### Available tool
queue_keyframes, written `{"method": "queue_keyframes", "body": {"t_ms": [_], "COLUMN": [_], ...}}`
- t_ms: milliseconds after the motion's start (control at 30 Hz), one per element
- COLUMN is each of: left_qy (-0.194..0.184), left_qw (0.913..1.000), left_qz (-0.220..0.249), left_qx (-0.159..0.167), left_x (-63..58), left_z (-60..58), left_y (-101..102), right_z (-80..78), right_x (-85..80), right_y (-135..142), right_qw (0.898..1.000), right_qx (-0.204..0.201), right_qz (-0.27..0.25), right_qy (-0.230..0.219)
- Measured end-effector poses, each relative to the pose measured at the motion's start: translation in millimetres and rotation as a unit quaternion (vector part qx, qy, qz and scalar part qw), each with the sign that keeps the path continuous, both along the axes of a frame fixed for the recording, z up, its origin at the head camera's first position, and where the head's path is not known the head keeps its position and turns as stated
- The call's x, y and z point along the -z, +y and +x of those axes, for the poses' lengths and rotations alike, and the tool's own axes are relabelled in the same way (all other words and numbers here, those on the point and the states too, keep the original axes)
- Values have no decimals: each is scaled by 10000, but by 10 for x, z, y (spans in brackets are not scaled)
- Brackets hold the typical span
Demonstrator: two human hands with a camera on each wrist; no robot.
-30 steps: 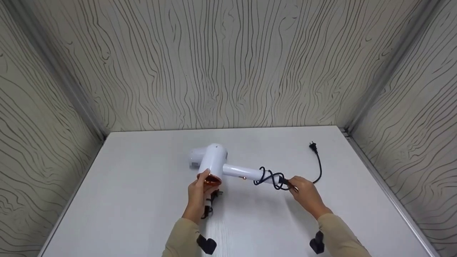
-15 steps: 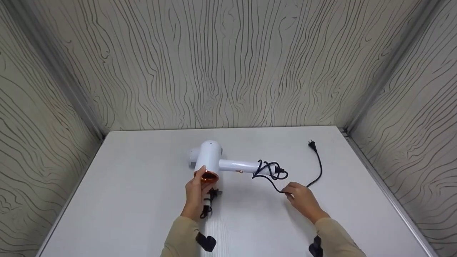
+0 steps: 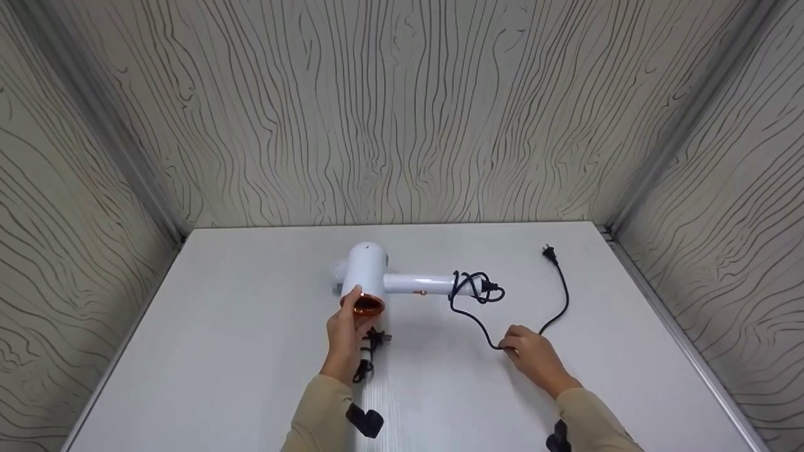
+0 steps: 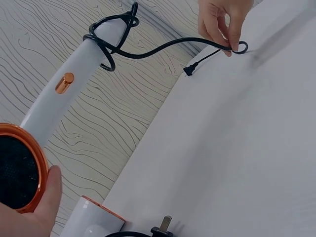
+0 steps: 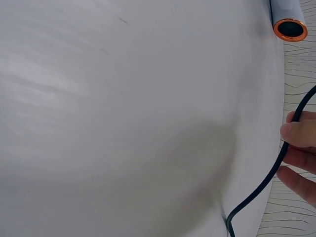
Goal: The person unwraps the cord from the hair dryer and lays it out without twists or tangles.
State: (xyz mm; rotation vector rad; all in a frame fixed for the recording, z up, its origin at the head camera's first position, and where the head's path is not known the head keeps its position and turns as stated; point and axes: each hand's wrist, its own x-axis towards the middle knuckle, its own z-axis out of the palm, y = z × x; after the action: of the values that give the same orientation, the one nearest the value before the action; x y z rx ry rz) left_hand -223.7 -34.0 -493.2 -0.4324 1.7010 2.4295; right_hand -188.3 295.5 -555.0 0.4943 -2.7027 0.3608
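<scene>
My left hand (image 3: 342,336) grips a white hair dryer (image 3: 366,267) by its barrel, close to the copper-rimmed end. The dryer's handle (image 4: 69,81) points right, with a small copper switch on its side. Loose loops of black cord (image 3: 476,321) are wound about the handle's end. From those loops one strand runs down to my right hand (image 3: 534,358), which pinches it between thumb and fingers; the right wrist view shows the cord (image 5: 264,185) passing across the fingers. Beyond that hand the cord curves back to a two-pin plug (image 3: 549,253).
A second white hair dryer (image 4: 89,219) lies on the white table (image 3: 220,326) beneath the held one, mostly hidden by it. Its bundled cord and plug (image 3: 377,339) show just right of my left hand. Wood-grain panels (image 3: 389,125) stand behind and at both sides.
The right hand has drawn a strand of cord away from the handle's end, down and toward me. The held dryer has shifted slightly up and left, its handle now nearly level.
</scene>
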Motion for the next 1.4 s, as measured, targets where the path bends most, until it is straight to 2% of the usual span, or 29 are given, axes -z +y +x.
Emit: {"method": "queue_keyframes", "body": {"t_ms": [200,367,833,1400], "left_qy": [-56,-15,-54,-154], "left_qw": [9998,9994,9992,9974], "left_qz": [164,230,346,392], "left_qx": [-128,-251,-203,-583], "left_x": [-9,-31,-119,-92], "left_z": [-13,-12,-28,-47], "left_y": [7,19,-8,-33], "right_z": [19,35,66,151], "right_x": [23,52,2,12], "right_y": [3,14,37,217], "right_qw": [9997,9988,9964,9897], "right_qx": [-51,-245,-275,284], "right_qz": [-114,-305,-275,17], "right_qy": [-231,-292,-756,-1405]}}
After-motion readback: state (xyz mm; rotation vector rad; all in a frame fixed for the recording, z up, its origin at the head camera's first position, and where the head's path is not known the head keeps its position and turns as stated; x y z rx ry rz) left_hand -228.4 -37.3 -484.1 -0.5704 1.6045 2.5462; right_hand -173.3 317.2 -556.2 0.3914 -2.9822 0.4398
